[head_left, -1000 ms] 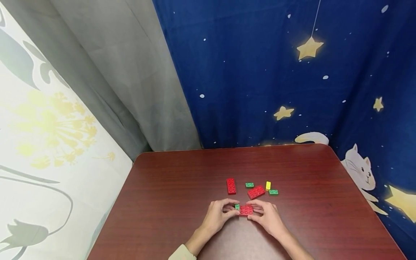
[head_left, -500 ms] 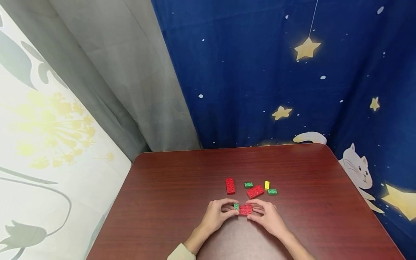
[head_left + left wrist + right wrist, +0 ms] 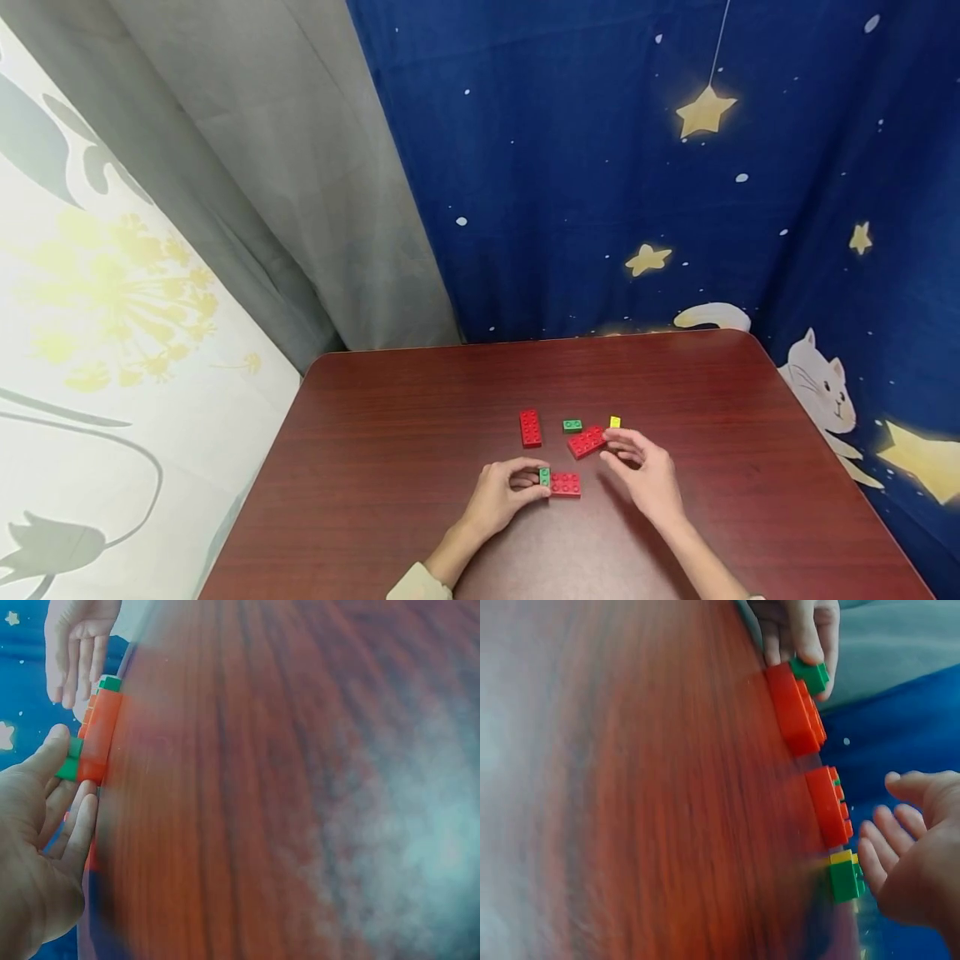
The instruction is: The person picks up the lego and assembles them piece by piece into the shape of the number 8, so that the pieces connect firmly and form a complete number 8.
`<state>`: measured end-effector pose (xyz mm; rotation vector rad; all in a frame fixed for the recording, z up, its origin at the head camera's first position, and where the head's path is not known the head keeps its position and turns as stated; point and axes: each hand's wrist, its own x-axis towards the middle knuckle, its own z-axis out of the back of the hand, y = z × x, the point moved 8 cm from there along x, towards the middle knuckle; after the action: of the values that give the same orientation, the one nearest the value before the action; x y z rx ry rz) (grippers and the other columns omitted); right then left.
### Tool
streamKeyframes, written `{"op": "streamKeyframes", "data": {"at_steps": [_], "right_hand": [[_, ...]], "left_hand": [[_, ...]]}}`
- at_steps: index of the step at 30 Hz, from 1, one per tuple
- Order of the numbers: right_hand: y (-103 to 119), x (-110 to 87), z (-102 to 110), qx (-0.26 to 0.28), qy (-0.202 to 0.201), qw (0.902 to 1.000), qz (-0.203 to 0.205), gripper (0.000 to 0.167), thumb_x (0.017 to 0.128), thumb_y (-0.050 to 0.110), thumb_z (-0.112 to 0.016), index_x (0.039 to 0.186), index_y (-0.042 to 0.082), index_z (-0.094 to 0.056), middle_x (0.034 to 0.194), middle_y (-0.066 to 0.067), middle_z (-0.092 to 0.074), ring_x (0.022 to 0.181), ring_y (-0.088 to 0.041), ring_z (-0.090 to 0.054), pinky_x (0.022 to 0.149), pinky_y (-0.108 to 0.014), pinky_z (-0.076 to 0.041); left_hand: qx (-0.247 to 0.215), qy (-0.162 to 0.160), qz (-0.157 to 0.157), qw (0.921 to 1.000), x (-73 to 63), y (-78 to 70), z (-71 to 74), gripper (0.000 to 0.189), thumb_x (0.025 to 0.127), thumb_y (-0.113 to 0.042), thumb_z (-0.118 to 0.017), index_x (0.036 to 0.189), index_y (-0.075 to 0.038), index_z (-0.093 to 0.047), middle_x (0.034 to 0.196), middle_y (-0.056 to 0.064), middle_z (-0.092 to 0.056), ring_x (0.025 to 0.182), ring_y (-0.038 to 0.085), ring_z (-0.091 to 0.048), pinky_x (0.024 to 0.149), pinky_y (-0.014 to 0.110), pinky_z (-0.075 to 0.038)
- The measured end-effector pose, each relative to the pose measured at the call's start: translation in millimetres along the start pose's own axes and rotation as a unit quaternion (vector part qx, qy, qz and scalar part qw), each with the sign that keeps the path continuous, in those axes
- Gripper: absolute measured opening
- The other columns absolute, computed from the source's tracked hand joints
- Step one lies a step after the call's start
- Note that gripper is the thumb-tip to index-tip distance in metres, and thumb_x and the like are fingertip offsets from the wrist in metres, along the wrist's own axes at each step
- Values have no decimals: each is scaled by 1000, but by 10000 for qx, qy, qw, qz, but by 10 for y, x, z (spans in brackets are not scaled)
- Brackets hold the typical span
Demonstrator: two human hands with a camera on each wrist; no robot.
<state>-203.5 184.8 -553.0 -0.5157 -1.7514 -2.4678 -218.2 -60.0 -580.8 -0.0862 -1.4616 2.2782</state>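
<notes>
In the head view, my left hand [image 3: 497,500] pinches a small green toy building brick [image 3: 544,477], which sits on the left end of a red brick [image 3: 566,485] on the table. The right hand [image 3: 647,482] is off to the right, fingers relaxed and apart, holding nothing. Its fingertips are near a tilted red brick [image 3: 587,442] and a yellow brick [image 3: 615,422]. Another green brick [image 3: 844,882], hidden behind that hand in the head view, shows beside its fingers in the right wrist view; whether they touch is unclear.
A second loose green brick [image 3: 572,426] lies behind the tilted red one. Farther left is another red brick [image 3: 530,428]. Everything rests on a dark red-brown wooden table [image 3: 405,417], with a blue star-patterned curtain [image 3: 555,167] beyond its back edge.
My right hand has let go of the red brick's right end and moved right and away from me, to the loose bricks. The left hand keeps its place.
</notes>
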Motion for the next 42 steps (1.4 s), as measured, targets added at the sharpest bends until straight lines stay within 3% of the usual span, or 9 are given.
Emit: {"op": "streamKeyframes", "data": {"at_steps": [6, 15, 22, 33, 37, 42], "right_hand": [[-129, 42, 202, -708, -889, 9930, -314, 43, 85, -2, -88, 125, 1, -74, 114, -17, -77, 100, -38, -72, 84, -15, -52], [-185, 61, 332, -858, -1607, 9832, -63, 46, 81, -5, -90, 123, 4, -75, 112, -17, -75, 94, -32, -67, 80, -17, -48], [-265, 60, 388, -1045, -1869, 9759, -412, 49, 80, -4, -89, 126, 2, -73, 115, -19, -69, 94, -32, -64, 77, -15, -43], [-403, 57, 349, -1470, -1787, 9699, -765, 47, 80, 1, -91, 123, -3, -70, 109, -19, -68, 93, -30, -60, 74, -9, -35], [-420, 67, 333, -1518, -1759, 9697, -756, 47, 80, 1, -91, 123, -3, -70, 106, -19, -69, 93, -31, -61, 77, -17, -39], [-405, 77, 314, -1506, -1714, 9713, -670, 47, 79, 0, -91, 122, -3, -69, 104, -20, -70, 95, -37, -60, 86, -45, -41]], "left_hand": [[-3, 45, 30, 10000, 2, 27, -7, 36, 85, -20, -91, 117, -11, -80, 100, 0, -80, 88, 7, -75, 77, 21, -61], [-17, 84, 80, 9999, 3, 43, -8, 36, 85, -22, -91, 117, -11, -81, 103, -1, -80, 87, 5, -75, 77, 21, -61], [17, 76, 88, 9999, 13, 33, -1, 35, 84, -21, -92, 117, -12, -81, 101, -2, -80, 86, 4, -75, 76, 21, -61], [23, 102, 116, 9999, 13, 22, 9, 37, 84, -21, -91, 118, -9, -81, 101, 0, -80, 86, 3, -75, 75, 20, -60], [11, 105, 114, 9999, 12, 27, 12, 37, 84, -21, -91, 118, -9, -81, 101, 0, -81, 86, 3, -75, 75, 20, -60], [-22, 115, 96, 9999, 15, 38, 9, 37, 84, -22, -91, 118, -10, -81, 100, -1, -80, 85, 2, -75, 75, 20, -60]]}}
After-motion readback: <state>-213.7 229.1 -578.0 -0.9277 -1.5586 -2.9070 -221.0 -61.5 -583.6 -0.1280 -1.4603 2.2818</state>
